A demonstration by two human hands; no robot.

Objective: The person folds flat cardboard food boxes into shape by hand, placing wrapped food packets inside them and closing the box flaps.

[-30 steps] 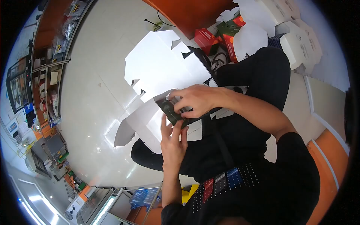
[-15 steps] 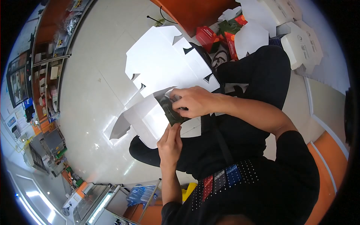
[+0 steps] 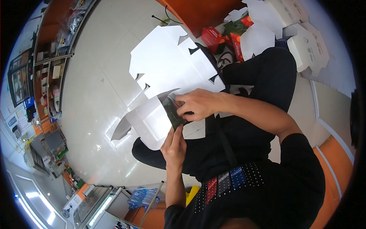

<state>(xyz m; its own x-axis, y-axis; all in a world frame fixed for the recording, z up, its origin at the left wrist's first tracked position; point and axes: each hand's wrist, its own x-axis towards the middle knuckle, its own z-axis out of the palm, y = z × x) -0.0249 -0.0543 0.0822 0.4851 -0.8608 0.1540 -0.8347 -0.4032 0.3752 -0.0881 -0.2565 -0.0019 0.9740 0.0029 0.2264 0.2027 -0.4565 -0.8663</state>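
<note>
A partly folded cardboard box (image 3: 152, 124), white inside with a dark green outer side panel (image 3: 171, 109), sits over my lap. Its long flap sticks out to the left. My left hand (image 3: 174, 148) pinches the lower corner of the green panel between thumb and fingers. Bent over the same panel from the right, my right hand (image 3: 198, 105) has its fingers curled on the panel's edge; the fingertips are partly hidden. Just beyond the box lies a flat white die-cut cardboard sheet (image 3: 171, 63) with notched edges, touched by neither hand.
Red and green printed cartons (image 3: 213, 38) and white folded cartons (image 3: 305, 47) are piled at the upper right by my shoe. An orange panel (image 3: 202, 15) stands behind. Shelves (image 3: 49, 76) line the left side. Blue water bottles (image 3: 143, 197) sit at the bottom.
The view has shifted very slightly. Both hands keep their hold on the green panel, with the right fingers moved only a little along it.
</note>
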